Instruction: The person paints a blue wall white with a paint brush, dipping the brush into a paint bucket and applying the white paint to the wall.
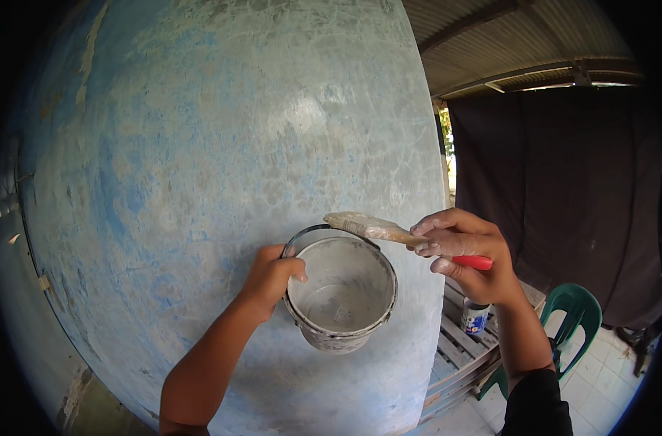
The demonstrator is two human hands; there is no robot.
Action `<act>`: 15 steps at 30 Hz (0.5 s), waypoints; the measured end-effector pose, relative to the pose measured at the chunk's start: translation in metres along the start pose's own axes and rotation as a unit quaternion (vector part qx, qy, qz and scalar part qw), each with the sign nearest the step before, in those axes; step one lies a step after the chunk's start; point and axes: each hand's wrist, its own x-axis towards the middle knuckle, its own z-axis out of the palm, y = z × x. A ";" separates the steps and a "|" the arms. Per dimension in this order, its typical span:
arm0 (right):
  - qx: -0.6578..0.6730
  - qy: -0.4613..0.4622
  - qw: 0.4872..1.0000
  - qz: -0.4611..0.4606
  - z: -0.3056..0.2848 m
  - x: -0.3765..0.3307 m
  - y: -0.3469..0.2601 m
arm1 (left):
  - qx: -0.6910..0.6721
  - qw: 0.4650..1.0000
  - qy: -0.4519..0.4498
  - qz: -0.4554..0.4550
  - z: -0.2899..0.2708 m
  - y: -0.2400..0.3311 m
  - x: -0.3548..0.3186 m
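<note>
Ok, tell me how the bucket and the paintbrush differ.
Shape: the bucket is round and hollow, while the paintbrush is long and slim.
Colour: the bucket is mostly greyish white; the paintbrush shows tan and a bright red end.
Hold: the left hand grips the bucket at its rim; the right hand holds the paintbrush by its handle.
Both carry pale smears.

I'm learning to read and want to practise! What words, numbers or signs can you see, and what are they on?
None that I can read clearly.
Small blue-and-white container, near the wooden slats: printed marks, too small and blurred to read.
Bucket, brush and wall: no lettering that I can see.
</note>
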 end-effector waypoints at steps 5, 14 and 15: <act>-0.100 0.028 0.990 -0.091 -0.054 0.047 0.040 | 0.033 0.998 -0.050 0.005 0.031 0.078 0.073; -0.190 0.137 0.944 -0.235 -0.158 0.174 0.155 | 0.306 0.951 -0.033 0.013 0.090 0.183 0.157; -0.213 0.152 0.938 -0.227 -0.164 0.193 0.169 | 0.324 0.946 -0.031 0.006 0.092 0.191 0.164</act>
